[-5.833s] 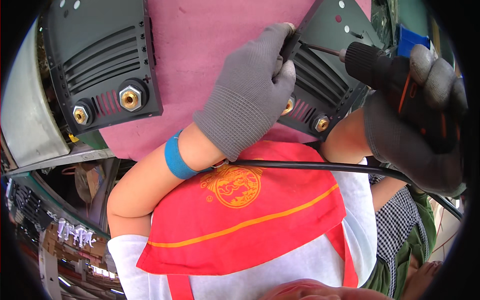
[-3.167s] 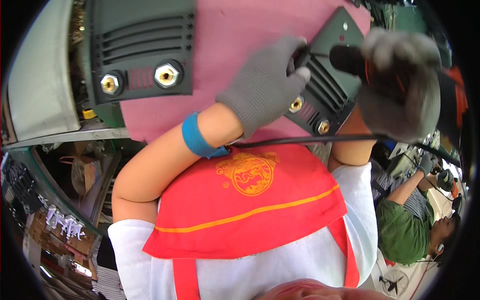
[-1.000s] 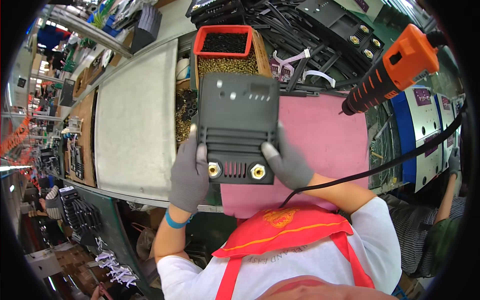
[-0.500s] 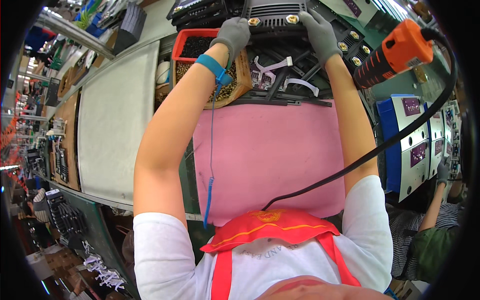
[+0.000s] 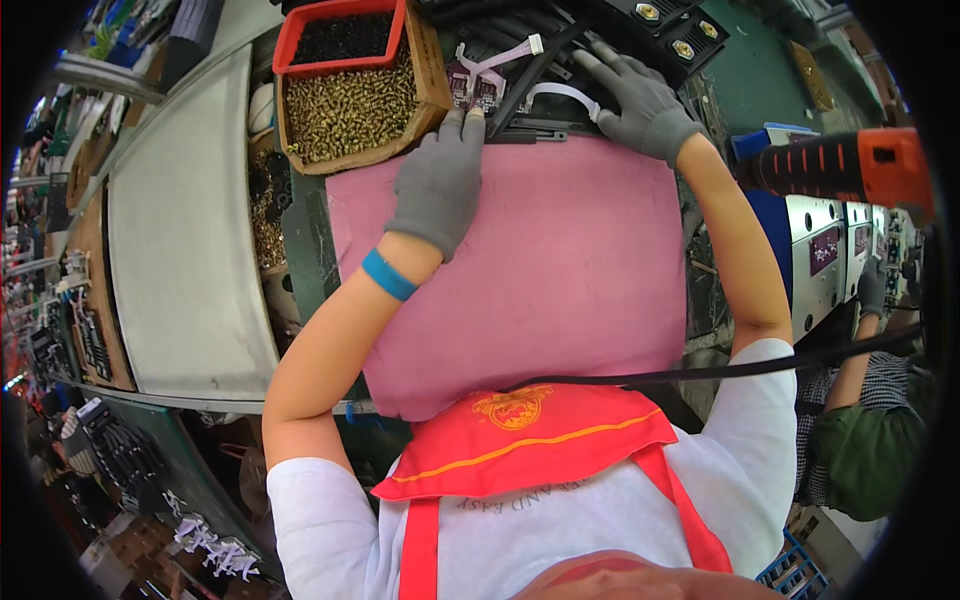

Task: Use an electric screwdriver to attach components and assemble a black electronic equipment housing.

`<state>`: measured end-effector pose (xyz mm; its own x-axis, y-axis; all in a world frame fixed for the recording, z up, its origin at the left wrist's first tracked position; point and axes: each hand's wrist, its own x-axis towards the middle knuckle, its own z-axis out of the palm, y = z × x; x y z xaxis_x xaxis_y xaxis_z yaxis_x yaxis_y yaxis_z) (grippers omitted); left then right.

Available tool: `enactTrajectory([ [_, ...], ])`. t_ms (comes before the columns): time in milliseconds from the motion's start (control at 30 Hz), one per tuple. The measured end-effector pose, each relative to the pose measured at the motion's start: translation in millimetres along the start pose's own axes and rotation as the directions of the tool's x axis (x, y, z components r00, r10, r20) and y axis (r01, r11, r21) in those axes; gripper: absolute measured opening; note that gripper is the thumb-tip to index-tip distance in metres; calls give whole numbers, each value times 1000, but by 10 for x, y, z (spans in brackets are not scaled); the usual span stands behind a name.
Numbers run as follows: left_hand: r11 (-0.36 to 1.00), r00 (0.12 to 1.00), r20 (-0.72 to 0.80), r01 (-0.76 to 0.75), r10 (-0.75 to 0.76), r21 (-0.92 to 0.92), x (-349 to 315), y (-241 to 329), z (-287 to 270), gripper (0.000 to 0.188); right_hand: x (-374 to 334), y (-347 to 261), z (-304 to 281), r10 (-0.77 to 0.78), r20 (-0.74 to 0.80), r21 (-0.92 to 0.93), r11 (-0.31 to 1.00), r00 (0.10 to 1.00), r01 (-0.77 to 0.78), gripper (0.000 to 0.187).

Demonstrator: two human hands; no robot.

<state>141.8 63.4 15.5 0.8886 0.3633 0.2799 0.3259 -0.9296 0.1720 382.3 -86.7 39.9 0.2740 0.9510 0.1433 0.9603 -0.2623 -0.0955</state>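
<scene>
Head view, left hand: the gloved left hand [image 5: 435,190] lies across the upper left of the pink mat [image 5: 530,265], palm down, fingers extended forward; whether they pinch anything at their tips, I cannot tell.
Circuit boards: purple circuit boards [image 5: 487,92] lie just past the left fingertips, beyond the mat's far edge; contact is unclear.
Right hand: the gloved right hand [image 5: 642,108] reaches over the pile of black strips [image 5: 534,80], fingers spread and released, thumb beside the end of a white cable [image 5: 566,91].
Strips: they lie crisscross at the mat's far edge, some across the boards.
Box: a brown box [image 5: 430,75] of small brass pieces [image 5: 350,112] stands left of the boards; a red tray [image 5: 337,68] of small black pieces sits on its far part.
Black panels: black panels [image 5: 665,32] with brass terminals lie beyond the right hand on the green desk [image 5: 755,60].
Screwdriver: an orange and black power screwdriver [image 5: 850,165] is at the right, apart from both hands.
Wrist: a blue band [image 5: 390,275] circles the left wrist.
Right side: white panels [image 5: 822,245] stand near a co-worker's gloved hand [image 5: 870,290].
</scene>
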Motion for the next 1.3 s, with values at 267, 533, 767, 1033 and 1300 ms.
enactTrajectory([
  [267,997,963,264,-40,57,-69,345,-144,-88,31,-145,84,-25,447,228,-219,889,865,-401,88],
  [533,991,961,241,-134,133,-14,-71,286,-201,26,-16,200,71,448,261,-57,891,855,-450,92],
  [767,1000,964,265,0,4,-17,-1002,366,-413,13,-27,-16,92,525,216,-152,851,823,-503,72],
  [1033,970,969,81,238,-234,-43,-1656,266,-700,54,-321,-270,-30,565,88,173,802,820,-571,70],
  [1300,940,943,87,329,-321,-96,-1973,266,-391,45,-644,-842,9,86,-121,121,990,989,-71,47],
])
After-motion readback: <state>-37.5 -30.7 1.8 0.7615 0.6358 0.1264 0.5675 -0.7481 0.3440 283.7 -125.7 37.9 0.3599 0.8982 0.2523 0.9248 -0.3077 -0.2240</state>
